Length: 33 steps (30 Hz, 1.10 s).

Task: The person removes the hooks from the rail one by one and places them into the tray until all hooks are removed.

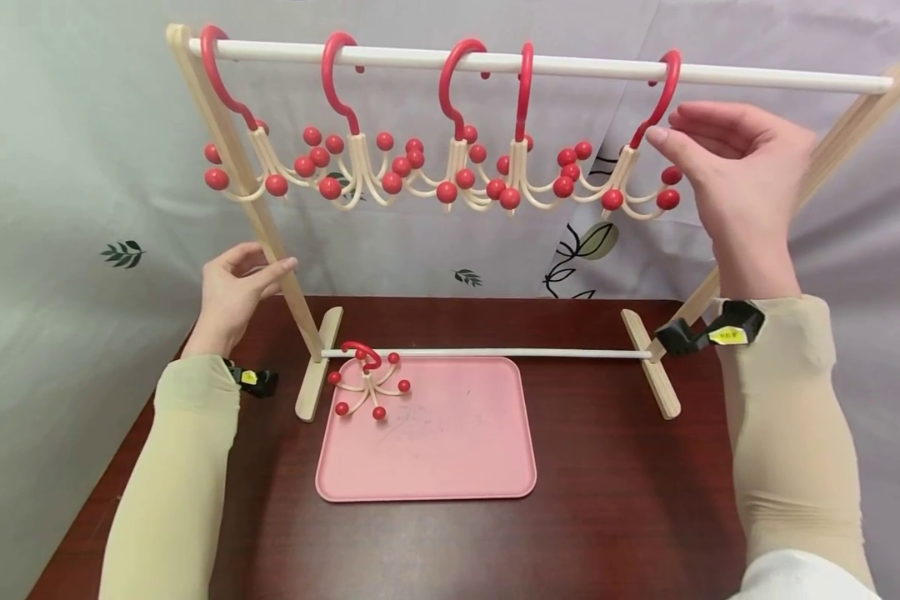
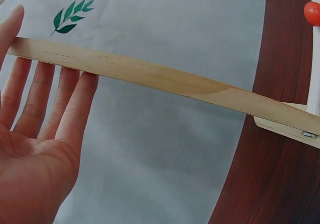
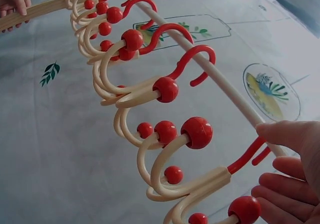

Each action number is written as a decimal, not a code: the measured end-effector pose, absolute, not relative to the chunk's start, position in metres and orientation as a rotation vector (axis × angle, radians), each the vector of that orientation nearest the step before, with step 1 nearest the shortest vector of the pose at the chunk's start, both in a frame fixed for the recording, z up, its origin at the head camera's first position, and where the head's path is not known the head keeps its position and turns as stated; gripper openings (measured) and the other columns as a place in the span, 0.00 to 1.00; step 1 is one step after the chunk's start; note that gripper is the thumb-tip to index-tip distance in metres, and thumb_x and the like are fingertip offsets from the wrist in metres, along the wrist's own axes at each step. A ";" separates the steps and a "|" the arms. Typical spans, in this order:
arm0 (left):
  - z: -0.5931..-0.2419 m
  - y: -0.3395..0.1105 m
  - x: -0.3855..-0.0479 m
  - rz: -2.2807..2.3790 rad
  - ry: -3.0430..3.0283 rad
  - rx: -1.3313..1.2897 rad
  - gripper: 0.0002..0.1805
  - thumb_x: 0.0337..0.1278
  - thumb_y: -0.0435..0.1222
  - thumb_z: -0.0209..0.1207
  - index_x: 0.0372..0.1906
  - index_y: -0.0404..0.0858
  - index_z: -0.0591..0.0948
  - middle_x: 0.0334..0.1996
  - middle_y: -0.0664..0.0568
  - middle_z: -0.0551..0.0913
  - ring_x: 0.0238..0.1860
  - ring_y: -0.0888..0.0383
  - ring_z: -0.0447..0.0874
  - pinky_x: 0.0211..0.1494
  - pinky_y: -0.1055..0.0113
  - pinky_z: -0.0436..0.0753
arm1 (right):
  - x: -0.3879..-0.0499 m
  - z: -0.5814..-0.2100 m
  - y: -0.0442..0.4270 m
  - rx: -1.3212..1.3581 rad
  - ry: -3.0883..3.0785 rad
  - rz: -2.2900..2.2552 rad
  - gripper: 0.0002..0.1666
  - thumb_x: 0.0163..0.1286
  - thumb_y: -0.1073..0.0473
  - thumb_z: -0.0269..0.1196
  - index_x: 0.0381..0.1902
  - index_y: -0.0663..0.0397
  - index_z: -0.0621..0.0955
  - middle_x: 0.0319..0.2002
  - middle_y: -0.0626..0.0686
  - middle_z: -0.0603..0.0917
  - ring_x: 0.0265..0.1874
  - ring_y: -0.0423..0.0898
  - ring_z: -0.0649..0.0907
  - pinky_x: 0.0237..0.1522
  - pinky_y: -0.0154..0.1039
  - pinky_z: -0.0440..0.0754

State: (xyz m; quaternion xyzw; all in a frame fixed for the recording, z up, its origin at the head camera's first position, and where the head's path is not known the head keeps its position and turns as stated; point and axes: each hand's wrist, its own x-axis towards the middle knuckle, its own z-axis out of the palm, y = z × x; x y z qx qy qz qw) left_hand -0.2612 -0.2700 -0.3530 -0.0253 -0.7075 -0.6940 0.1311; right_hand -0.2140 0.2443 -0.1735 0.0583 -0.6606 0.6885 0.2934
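A wooden rack carries a white rod (image 1: 585, 67) along its top. Several octopus-style hangers (image 1: 520, 154) with red hooks and red-balled curved arms hang from it. My left hand (image 1: 232, 287) holds the rack's left wooden post (image 2: 150, 77), thumb on one side and fingers on the other. At the right end, my right hand (image 1: 750, 167) is beside the red hook (image 1: 669, 83) of the rightmost hanger. Its thumb tip is close to the hook, and the fingers are loosely extended with nothing pinched; contact is unclear. Another hanger (image 1: 368, 383) lies on the pink tray (image 1: 450, 467).
The rack stands on wooden feet (image 1: 651, 367) joined by a low white rod (image 1: 570, 353), on a dark reddish-brown table (image 1: 607, 500). Behind it hangs a pale cloth (image 1: 420, 258) with leaf prints. The tray lies in front of the low rod, toward the left foot.
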 end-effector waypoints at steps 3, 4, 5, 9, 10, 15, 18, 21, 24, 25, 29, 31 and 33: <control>-0.352 -0.270 -0.262 -2.046 -2.028 -0.092 0.25 0.51 0.35 0.77 0.55 0.32 0.84 0.39 0.53 0.88 0.42 0.59 0.87 0.41 0.72 0.86 | -0.217 -0.171 0.243 0.137 -1.766 1.828 0.29 0.43 0.61 0.86 0.45 0.60 0.90 0.40 0.54 0.90 0.32 0.46 0.88 0.32 0.32 0.83; -0.352 -0.270 -0.261 -2.047 -2.026 -0.092 0.25 0.51 0.35 0.77 0.55 0.32 0.84 0.39 0.54 0.88 0.41 0.59 0.87 0.41 0.72 0.86 | -0.218 -0.171 0.242 0.133 -1.771 1.815 0.28 0.43 0.60 0.86 0.45 0.60 0.90 0.40 0.54 0.90 0.31 0.46 0.88 0.31 0.32 0.83; -0.352 -0.270 -0.261 -2.051 -2.025 -0.094 0.26 0.50 0.34 0.77 0.55 0.31 0.83 0.39 0.54 0.88 0.41 0.59 0.87 0.41 0.72 0.86 | -0.218 -0.170 0.242 0.124 -1.780 1.803 0.28 0.44 0.60 0.86 0.44 0.60 0.90 0.39 0.54 0.90 0.31 0.46 0.88 0.32 0.32 0.82; -0.352 -0.270 -0.261 -2.045 -2.033 -0.087 0.28 0.50 0.34 0.78 0.56 0.30 0.82 0.38 0.54 0.88 0.41 0.59 0.88 0.41 0.72 0.86 | -0.221 -0.169 0.240 0.105 -1.800 1.765 0.25 0.45 0.58 0.86 0.42 0.59 0.91 0.36 0.52 0.91 0.33 0.45 0.87 0.35 0.31 0.81; -0.352 -0.270 -0.261 -2.048 -2.032 -0.086 0.27 0.50 0.34 0.78 0.56 0.30 0.83 0.38 0.54 0.88 0.41 0.59 0.88 0.41 0.72 0.86 | -0.221 -0.169 0.239 0.109 -1.797 1.766 0.25 0.45 0.58 0.86 0.42 0.59 0.91 0.36 0.52 0.91 0.34 0.45 0.88 0.37 0.31 0.81; -0.351 -0.270 -0.262 -2.036 -2.042 -0.084 0.28 0.50 0.35 0.78 0.56 0.30 0.83 0.38 0.54 0.88 0.41 0.59 0.88 0.41 0.72 0.86 | -0.222 -0.167 0.237 0.157 -1.766 1.771 0.24 0.46 0.59 0.85 0.42 0.60 0.91 0.37 0.53 0.91 0.34 0.45 0.88 0.40 0.31 0.83; -0.352 -0.271 -0.262 -2.032 -2.045 -0.082 0.29 0.50 0.35 0.78 0.57 0.29 0.82 0.38 0.54 0.88 0.41 0.59 0.88 0.41 0.72 0.86 | -0.222 -0.165 0.235 0.185 -1.746 1.764 0.23 0.48 0.61 0.84 0.42 0.62 0.90 0.36 0.54 0.90 0.33 0.46 0.88 0.41 0.31 0.84; -0.352 -0.271 -0.262 -2.036 -2.046 -0.080 0.27 0.50 0.35 0.78 0.56 0.31 0.83 0.39 0.54 0.88 0.41 0.59 0.88 0.41 0.72 0.86 | -0.222 -0.165 0.236 0.201 -1.736 1.756 0.20 0.50 0.64 0.82 0.42 0.62 0.90 0.35 0.55 0.90 0.30 0.47 0.87 0.34 0.31 0.85; -0.352 -0.271 -0.261 -2.029 -2.051 -0.071 0.26 0.50 0.35 0.78 0.55 0.33 0.84 0.39 0.54 0.88 0.41 0.59 0.87 0.41 0.73 0.85 | -0.222 -0.164 0.237 0.198 -1.733 1.765 0.17 0.53 0.66 0.80 0.42 0.63 0.90 0.34 0.56 0.90 0.28 0.48 0.87 0.30 0.31 0.84; -0.352 -0.271 -0.261 -2.028 -2.051 -0.068 0.26 0.50 0.35 0.78 0.55 0.33 0.84 0.39 0.55 0.88 0.41 0.59 0.87 0.41 0.73 0.85 | -0.222 -0.163 0.238 0.196 -1.733 1.773 0.16 0.54 0.66 0.79 0.42 0.63 0.90 0.34 0.56 0.90 0.27 0.48 0.86 0.27 0.31 0.84; -0.351 -0.270 -0.260 -2.024 -2.049 -0.062 0.25 0.49 0.35 0.78 0.54 0.34 0.85 0.39 0.55 0.88 0.41 0.59 0.87 0.41 0.73 0.85 | -0.219 -0.161 0.240 0.168 -1.741 1.789 0.15 0.56 0.66 0.78 0.42 0.63 0.90 0.35 0.56 0.90 0.27 0.48 0.87 0.22 0.29 0.82; -0.351 -0.270 -0.260 -2.022 -2.049 -0.064 0.24 0.49 0.35 0.78 0.53 0.35 0.85 0.39 0.55 0.88 0.41 0.59 0.87 0.41 0.73 0.85 | -0.218 -0.160 0.240 0.151 -1.749 1.786 0.15 0.56 0.65 0.78 0.43 0.62 0.90 0.35 0.56 0.90 0.27 0.48 0.87 0.18 0.28 0.79; -0.351 -0.270 -0.261 -2.019 -2.051 -0.064 0.24 0.49 0.35 0.78 0.53 0.36 0.85 0.39 0.55 0.88 0.41 0.59 0.87 0.41 0.73 0.85 | -0.217 -0.159 0.240 0.142 -1.746 1.783 0.15 0.57 0.65 0.78 0.42 0.62 0.90 0.35 0.56 0.90 0.28 0.48 0.87 0.17 0.28 0.78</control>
